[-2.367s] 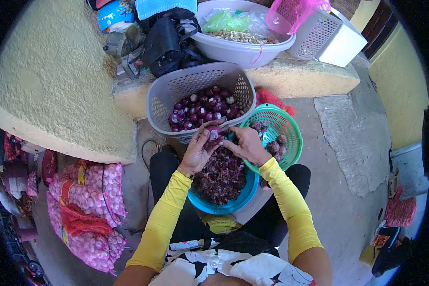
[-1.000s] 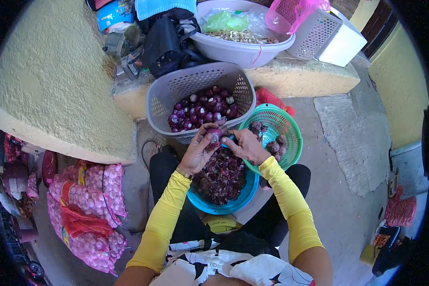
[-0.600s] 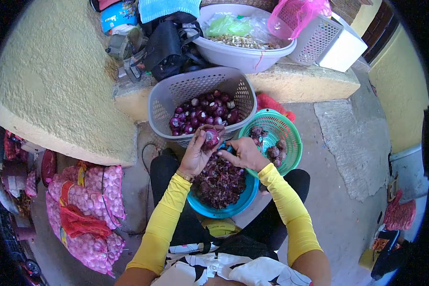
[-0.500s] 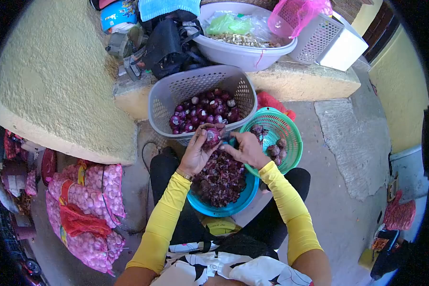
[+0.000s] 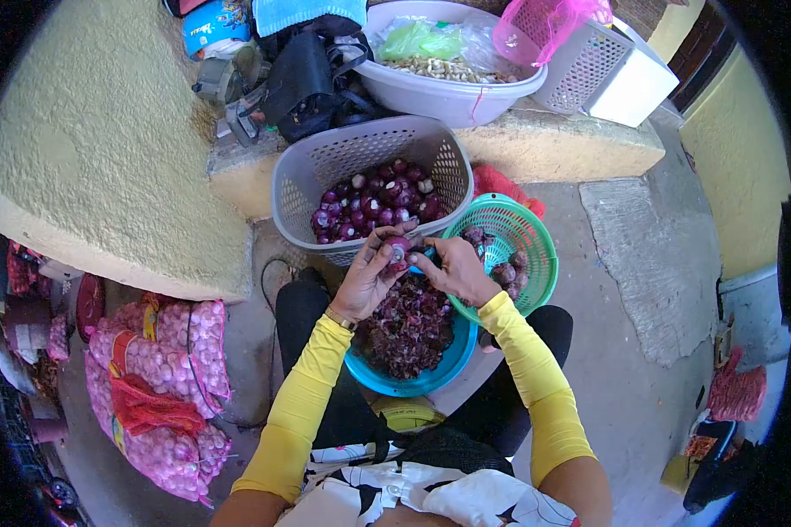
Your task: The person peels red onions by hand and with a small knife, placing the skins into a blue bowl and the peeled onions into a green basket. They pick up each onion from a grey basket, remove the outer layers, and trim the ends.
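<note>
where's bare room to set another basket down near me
Free: the concrete floor right of the green basket; the ledge strip before the white box. Crowded: grey basket, blue bowl, left hand, right hand bunch together; pink sacks fill the left.

Rough yellow plaster wall (image 5: 105, 140), concrete floor (image 5: 650, 351), stone ledge (image 5: 554, 145), bright daylight

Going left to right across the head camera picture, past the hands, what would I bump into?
pink mesh sacks → left hand → onion → right hand → green basket → red mesh bag
</note>
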A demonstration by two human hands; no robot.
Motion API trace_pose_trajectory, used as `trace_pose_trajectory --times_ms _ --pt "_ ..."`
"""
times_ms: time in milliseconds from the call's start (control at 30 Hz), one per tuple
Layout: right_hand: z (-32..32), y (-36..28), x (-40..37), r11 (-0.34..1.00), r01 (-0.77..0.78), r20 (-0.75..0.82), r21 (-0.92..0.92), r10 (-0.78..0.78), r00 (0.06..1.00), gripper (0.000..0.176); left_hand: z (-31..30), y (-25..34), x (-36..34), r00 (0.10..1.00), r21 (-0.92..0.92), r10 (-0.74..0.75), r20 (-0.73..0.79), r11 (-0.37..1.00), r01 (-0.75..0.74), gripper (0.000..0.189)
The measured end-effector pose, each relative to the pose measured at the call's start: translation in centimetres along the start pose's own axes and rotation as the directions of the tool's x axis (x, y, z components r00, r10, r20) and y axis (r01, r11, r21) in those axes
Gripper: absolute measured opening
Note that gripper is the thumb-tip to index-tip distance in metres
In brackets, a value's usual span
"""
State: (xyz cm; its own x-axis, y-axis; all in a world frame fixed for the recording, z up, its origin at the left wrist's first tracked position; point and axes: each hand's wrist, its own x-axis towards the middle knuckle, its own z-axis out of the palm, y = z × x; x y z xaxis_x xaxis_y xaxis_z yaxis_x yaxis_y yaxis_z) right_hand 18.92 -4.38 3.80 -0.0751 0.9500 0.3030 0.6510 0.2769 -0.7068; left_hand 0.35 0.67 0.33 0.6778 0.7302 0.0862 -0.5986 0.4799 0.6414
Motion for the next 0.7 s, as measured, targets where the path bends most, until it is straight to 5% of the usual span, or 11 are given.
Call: trace_pose_trajectory --times_ms 367,567,700 --pt "-0.1 0.4 -0.3 0.997 -0.024 0.084 0.079 0.017 0.996 0.036 0.7 0.0 -0.1 0.998 0.008 -0.028 -0.051 1.0 0.028 0.025" --pt "0.5 0.2 -0.7 0.983 0.174 0.082 -0.058 -0.169 0.982 0.032 -0.3 -0.1 0.3 0.989 -0.067 0.041 -0.141 0.996 -0.051 0.026" --pt "-0.3 -0.3 -0.5 0.985 0.174 0.026 -0.001 -0.174 0.984 0.032 -0.4 0.1 0.3 0.992 -0.064 0.041 -0.12 0.997 -0.049 0.026"
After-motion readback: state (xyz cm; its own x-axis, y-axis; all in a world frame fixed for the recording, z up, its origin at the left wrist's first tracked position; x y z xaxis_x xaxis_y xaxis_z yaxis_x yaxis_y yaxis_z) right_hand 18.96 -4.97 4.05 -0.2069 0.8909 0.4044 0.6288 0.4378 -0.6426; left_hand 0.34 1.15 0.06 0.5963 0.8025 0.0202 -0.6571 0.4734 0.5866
